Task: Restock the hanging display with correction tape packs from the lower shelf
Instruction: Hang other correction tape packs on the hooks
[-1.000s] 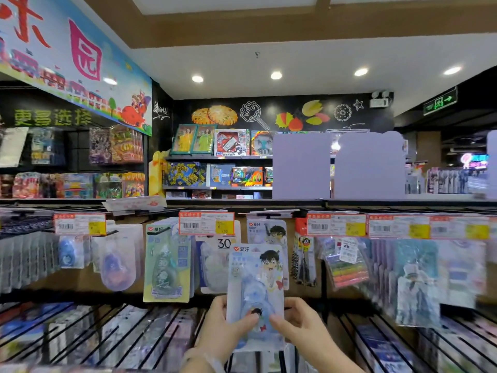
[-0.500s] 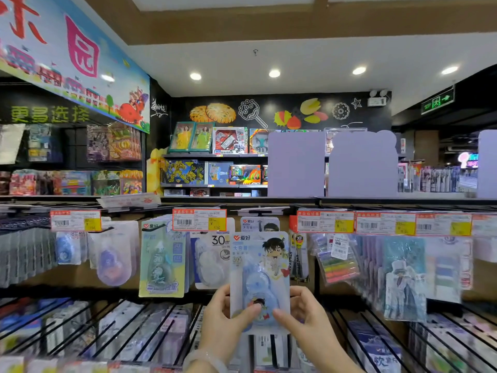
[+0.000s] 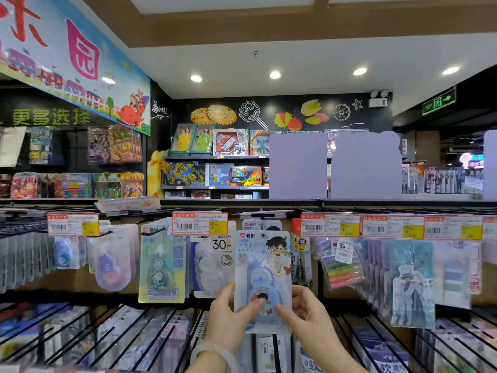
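At hanging display (image 3: 263,217), hands (image 3: 269,316) hold, seemingly unhooked, pack (image 3: 262,267).

The correction tape pack (image 3: 263,278) stands upright between the left hand (image 3: 228,319) and right hand (image 3: 306,316), which grip its lower edges, in front of the hanging display (image 3: 262,224). Another hung pack (image 3: 162,265) lies to its left, a pen pack (image 3: 340,261) to its right. The lower shelf (image 3: 107,337) runs beneath, price tags (image 3: 200,224) above.

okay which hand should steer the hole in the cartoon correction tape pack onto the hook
Probably the right hand. Both it and the left hand pinch the pale-blue cartoon-printed correction tape pack low down, so neither leads clearly.
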The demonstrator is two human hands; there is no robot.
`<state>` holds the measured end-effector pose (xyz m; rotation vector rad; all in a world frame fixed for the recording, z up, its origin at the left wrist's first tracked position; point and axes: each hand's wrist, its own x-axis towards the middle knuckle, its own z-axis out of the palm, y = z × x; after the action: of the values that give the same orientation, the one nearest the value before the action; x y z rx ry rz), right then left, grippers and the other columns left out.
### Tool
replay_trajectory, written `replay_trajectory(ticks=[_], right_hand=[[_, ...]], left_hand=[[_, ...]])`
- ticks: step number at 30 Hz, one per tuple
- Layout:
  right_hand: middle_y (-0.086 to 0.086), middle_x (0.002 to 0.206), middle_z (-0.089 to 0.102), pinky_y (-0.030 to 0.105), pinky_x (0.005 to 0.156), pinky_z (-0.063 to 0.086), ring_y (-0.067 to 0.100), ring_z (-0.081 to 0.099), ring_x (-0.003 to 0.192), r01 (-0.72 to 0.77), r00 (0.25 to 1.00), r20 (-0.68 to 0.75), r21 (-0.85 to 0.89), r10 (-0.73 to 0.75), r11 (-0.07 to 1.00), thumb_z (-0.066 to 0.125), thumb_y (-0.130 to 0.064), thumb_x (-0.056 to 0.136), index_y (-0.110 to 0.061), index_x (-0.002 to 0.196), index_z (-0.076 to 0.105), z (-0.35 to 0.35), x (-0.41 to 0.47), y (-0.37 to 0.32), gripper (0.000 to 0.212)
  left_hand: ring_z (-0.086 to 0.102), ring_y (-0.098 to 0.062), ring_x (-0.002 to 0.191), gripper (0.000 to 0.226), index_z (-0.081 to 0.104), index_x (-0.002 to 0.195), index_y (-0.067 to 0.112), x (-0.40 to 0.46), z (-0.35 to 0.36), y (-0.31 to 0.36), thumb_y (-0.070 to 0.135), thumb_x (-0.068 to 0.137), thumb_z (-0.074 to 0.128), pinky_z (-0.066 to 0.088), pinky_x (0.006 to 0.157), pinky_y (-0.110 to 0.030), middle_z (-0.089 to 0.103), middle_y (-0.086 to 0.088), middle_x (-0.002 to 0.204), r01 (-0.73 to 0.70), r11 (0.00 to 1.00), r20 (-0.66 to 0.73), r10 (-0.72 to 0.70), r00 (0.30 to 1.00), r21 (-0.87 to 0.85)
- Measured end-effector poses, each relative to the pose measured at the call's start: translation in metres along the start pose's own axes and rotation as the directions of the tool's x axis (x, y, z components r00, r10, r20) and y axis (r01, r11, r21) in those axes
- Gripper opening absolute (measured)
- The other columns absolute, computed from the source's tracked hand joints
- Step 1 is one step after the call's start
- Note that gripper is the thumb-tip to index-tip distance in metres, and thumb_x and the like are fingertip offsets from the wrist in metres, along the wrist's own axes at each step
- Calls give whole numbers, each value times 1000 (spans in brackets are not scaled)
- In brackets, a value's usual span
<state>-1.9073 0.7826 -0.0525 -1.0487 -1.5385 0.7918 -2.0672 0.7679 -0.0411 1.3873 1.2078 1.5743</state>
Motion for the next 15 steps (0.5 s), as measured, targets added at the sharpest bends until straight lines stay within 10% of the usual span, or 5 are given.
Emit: replay_trajectory(ticks=[15], right_hand=[[-10, 81, 64, 9, 62, 43, -4, 59, 68, -8, 997, -71, -204, -6, 979, 66, -22, 86, -27, 103, 53, 9, 76, 19, 22]], left_hand=[[63, -22, 97, 52, 44, 116, 19, 76, 33, -16, 41, 77, 70, 48, 78, -29, 62, -3, 111, 113, 893, -193, -30, 981, 437]])
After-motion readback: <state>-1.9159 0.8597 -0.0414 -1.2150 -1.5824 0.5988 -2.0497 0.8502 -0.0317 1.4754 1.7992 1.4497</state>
